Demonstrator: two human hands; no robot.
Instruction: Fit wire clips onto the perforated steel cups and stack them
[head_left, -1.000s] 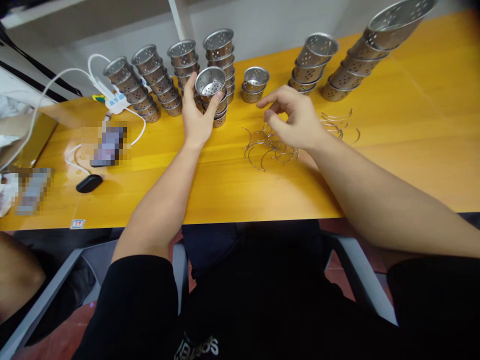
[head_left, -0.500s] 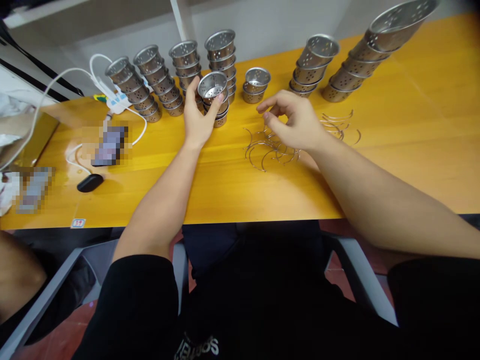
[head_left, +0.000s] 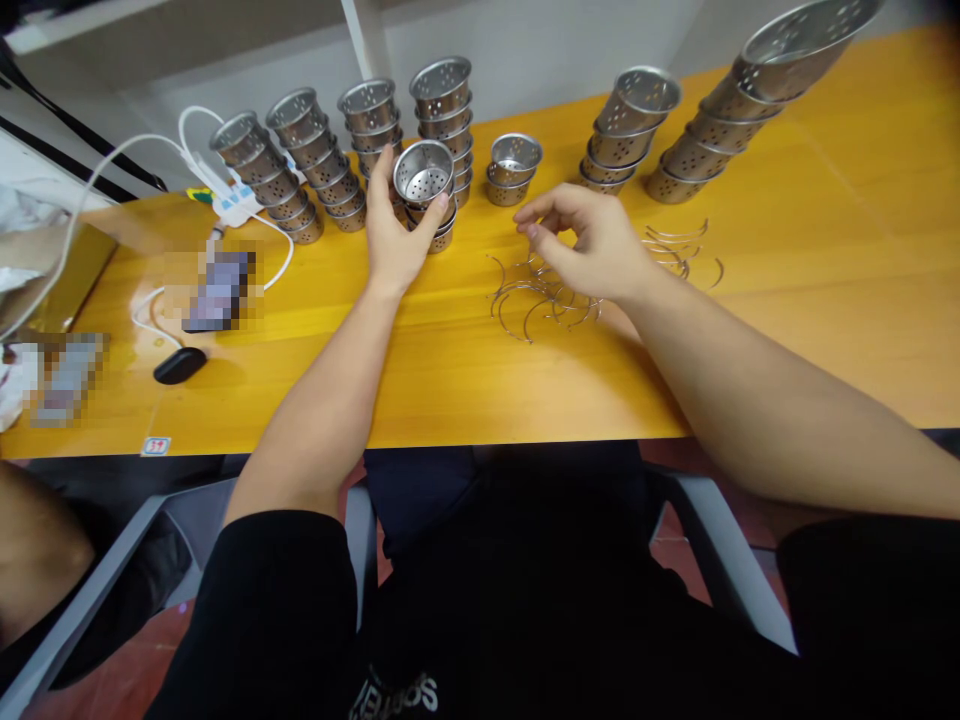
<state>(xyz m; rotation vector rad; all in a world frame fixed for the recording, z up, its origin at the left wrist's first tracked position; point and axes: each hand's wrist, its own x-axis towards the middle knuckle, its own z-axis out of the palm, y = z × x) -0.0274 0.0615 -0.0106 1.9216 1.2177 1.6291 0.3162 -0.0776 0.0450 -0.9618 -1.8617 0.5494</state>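
Note:
My left hand (head_left: 394, 235) is wrapped round a small perforated metal cup (head_left: 424, 176), the top one of a short stack. Thumb and fingers press on opposite sides of it, and its open mouth tilts toward me. Below it, the lower cups (head_left: 441, 238) of that stack partly show. My right hand (head_left: 589, 240) hovers over a loose heap of thin curved wires (head_left: 517, 300). Its thumb and forefinger tips come close together in a pinch, with the other fingers curled. Whatever lies between the tips, if anything, is too small to make out.
Tall stacks of perforated cups (head_left: 442, 95) line the back of the wooden table (head_left: 450, 390); a short stack (head_left: 514, 170) stands between the hands. On the right, stacks (head_left: 637, 115) lean. A phone (head_left: 219, 290), white cables, a power strip (head_left: 238, 205) and a black case (head_left: 180, 366) lie left.
The cup in my left hand has tipped slightly more toward me, and its inside shows more. My right hand has stayed almost still over the wires.

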